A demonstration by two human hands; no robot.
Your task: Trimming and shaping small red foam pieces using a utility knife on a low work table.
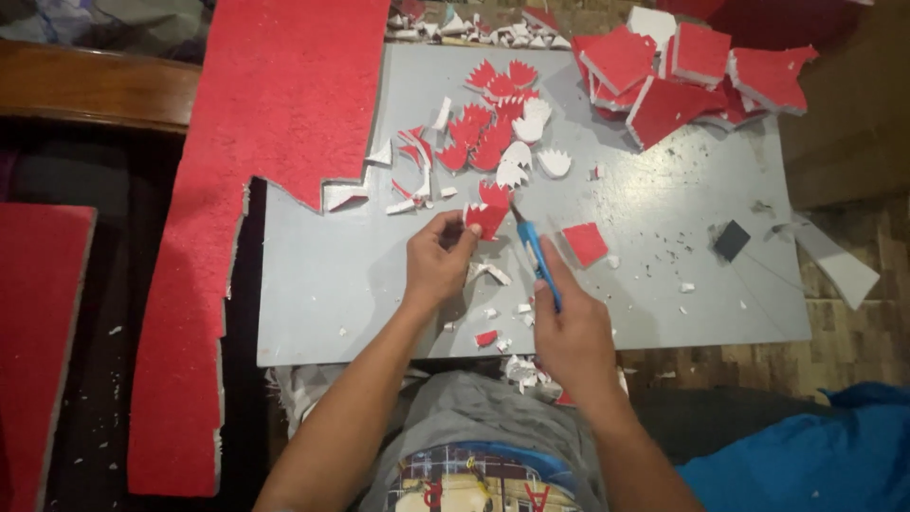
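While your left hand [438, 261] pinches a small red foam piece [486, 219] with a jagged, crown-like top, your right hand [573, 332] is wrapped around a blue-handled cutter [537, 256] whose tip touches that piece. Beyond the piece lies a heap of similar red-and-white cutouts [498, 133] on the smooth grey surface [664, 228]. Right of it sits a red square [585, 243]; far left, a long fuzzy red sheet [256, 142].

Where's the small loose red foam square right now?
Head view: the small red foam square lies on the grey board, just right of the blue-handled knife.
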